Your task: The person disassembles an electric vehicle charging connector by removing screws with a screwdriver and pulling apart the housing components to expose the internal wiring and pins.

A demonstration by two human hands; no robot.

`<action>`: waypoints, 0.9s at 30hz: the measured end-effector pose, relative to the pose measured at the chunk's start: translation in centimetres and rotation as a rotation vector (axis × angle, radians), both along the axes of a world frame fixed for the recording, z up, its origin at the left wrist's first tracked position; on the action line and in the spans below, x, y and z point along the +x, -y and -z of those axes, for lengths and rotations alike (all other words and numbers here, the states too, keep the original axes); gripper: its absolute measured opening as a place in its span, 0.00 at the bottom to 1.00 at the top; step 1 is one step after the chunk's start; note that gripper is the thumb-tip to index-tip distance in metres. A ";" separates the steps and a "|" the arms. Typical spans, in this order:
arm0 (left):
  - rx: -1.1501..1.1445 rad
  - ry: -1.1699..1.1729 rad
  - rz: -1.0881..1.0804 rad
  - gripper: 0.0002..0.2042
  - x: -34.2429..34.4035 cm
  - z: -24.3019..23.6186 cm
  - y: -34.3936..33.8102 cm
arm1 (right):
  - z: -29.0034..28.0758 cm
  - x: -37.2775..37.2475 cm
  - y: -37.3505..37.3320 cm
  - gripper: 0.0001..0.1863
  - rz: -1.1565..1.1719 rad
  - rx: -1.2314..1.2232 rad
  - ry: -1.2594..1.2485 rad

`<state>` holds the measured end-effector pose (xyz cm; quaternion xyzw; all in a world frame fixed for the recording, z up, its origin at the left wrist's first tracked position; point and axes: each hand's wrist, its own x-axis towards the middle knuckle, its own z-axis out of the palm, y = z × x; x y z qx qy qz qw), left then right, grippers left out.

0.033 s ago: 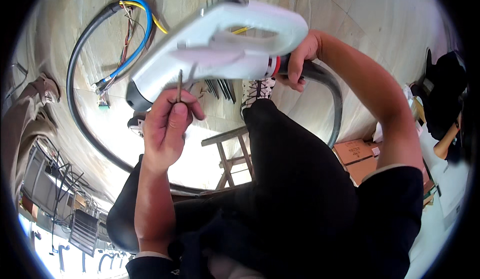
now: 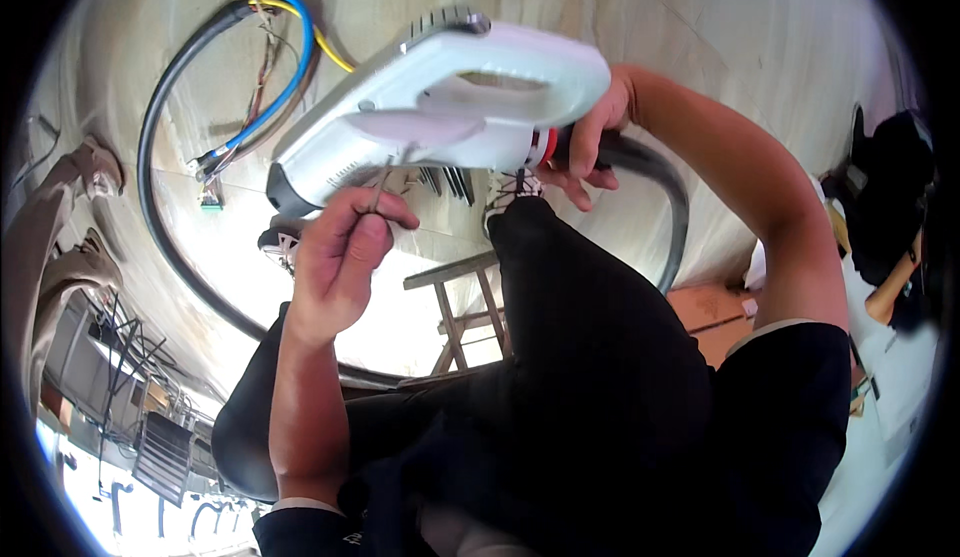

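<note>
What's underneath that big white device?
Past the lower edge of the white device, dark strips and a patterned shoe show against the floor. A yellow cable runs out of sight at its upper edge. Anything directly behind its solid body is covered.

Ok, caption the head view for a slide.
Left hand pinching a thin rod beside a white handheld device, right hand at its black hose.
</note>
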<state>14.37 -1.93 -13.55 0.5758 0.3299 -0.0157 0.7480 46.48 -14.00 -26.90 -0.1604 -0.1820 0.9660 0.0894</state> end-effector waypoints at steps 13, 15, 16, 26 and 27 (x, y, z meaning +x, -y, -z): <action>0.467 -0.208 0.119 0.13 3.6 -1.4 -7.5 | -0.8 -3.9 -0.6 0.19 0.322 0.331 1.436; 0.744 -0.205 0.406 0.12 5.5 -1.5 -9.3 | 1.4 -5.0 -0.5 0.20 0.323 0.403 1.569; 0.854 -0.195 0.532 0.13 7.0 -1.2 -9.8 | 2.2 -5.4 -0.5 0.21 0.316 0.424 1.600; 0.963 -0.354 0.749 0.14 11.1 6.4 -7.5 | 3.9 -10.0 -1.2 0.21 0.300 0.484 1.627; 0.981 -0.381 0.799 0.14 11.1 6.4 -7.2 | 4.3 -10.1 -1.3 0.23 0.278 0.490 1.623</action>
